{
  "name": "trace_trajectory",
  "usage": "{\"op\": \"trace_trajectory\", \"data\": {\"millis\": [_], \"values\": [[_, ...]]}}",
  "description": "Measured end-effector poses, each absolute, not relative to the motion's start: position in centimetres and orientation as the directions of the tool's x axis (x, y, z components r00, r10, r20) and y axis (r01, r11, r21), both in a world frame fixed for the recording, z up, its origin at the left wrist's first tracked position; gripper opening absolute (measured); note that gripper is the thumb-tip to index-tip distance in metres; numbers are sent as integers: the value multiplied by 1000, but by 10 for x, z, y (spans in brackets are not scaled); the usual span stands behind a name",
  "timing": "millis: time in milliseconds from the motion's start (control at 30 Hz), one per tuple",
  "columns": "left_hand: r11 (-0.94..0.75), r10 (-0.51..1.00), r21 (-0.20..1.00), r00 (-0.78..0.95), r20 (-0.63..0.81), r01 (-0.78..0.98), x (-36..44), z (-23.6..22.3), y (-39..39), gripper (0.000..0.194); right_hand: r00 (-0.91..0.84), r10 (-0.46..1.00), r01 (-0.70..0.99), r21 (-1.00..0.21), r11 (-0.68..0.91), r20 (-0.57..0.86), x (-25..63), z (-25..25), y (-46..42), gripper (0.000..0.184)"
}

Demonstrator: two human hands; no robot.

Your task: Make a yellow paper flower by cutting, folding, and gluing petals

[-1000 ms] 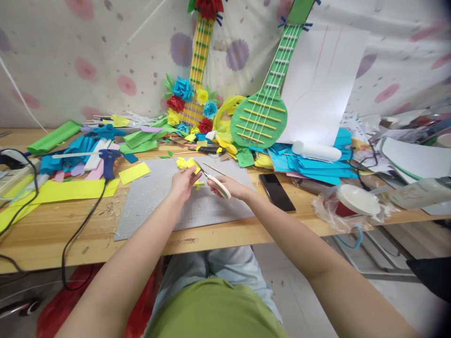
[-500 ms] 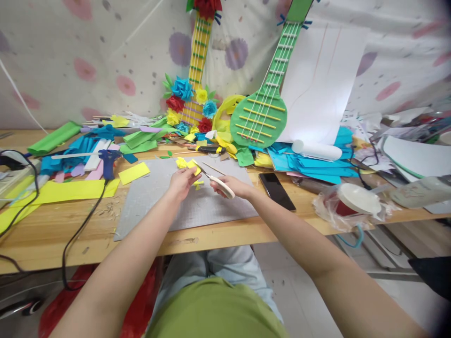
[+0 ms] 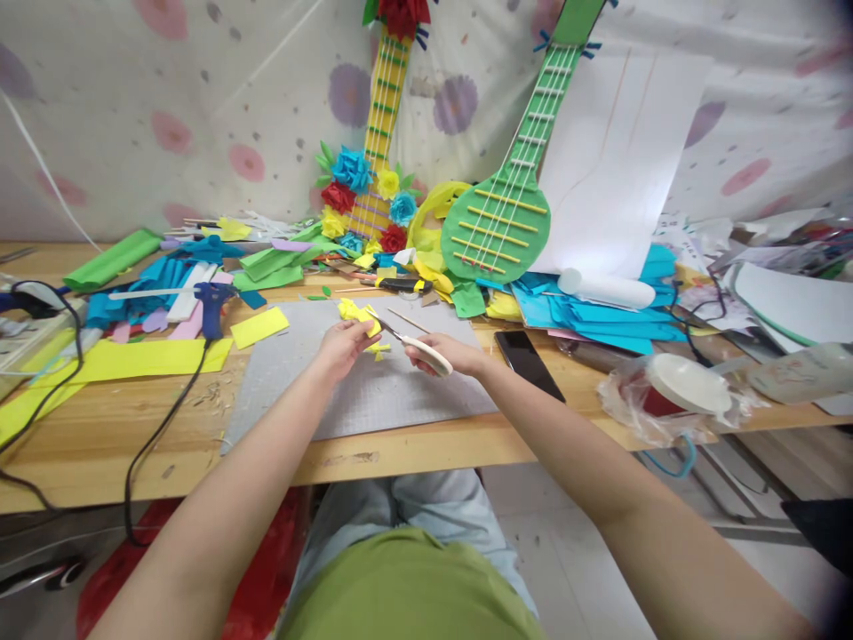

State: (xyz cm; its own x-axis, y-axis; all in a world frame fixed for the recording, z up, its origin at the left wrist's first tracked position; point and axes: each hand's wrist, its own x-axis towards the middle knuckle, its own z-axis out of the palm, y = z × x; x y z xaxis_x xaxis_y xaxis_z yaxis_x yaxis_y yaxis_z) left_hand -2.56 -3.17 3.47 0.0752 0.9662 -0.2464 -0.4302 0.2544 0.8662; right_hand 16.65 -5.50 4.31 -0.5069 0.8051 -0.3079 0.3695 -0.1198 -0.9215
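Closely, 1 Pair of Scissors (image 3: 434,357) Angles Toward 1 Piece of Yellow Paper (image 3: 374,326)

The left hand (image 3: 345,348) pinches the paper in its fingertips above 1 grey mat (image 3: 413,396); the right hand (image 3: 458,351) grips the scissors' white handles. The blades' long axis slants leftward, away from the body, to the paper's edge; contact is unclear. The paper lies left of the right fingers. Nearby: 1 phone (image 3: 529,364), 1 glue gun (image 3: 213,307), 2 model instruments (image 3: 497,227).

Metal, plastic, paper, wood
Looks metallic on the scissors' blades (image 3: 388,326), smooth and plastic on the white handles (image 3: 436,357), matt, crinkled on the yellow paper (image 3: 350,309), glossy on the phone (image 3: 530,365), wooden across the counter (image 3: 413,450).
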Motion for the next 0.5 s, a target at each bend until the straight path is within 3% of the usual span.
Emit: {"op": "trace_trajectory", "data": {"millis": [500], "values": [[369, 927, 871, 195, -320, -323, -26, 25, -24, 7, -495, 794, 478, -873, -91, -353, 181, 34, -50, 51]]}}
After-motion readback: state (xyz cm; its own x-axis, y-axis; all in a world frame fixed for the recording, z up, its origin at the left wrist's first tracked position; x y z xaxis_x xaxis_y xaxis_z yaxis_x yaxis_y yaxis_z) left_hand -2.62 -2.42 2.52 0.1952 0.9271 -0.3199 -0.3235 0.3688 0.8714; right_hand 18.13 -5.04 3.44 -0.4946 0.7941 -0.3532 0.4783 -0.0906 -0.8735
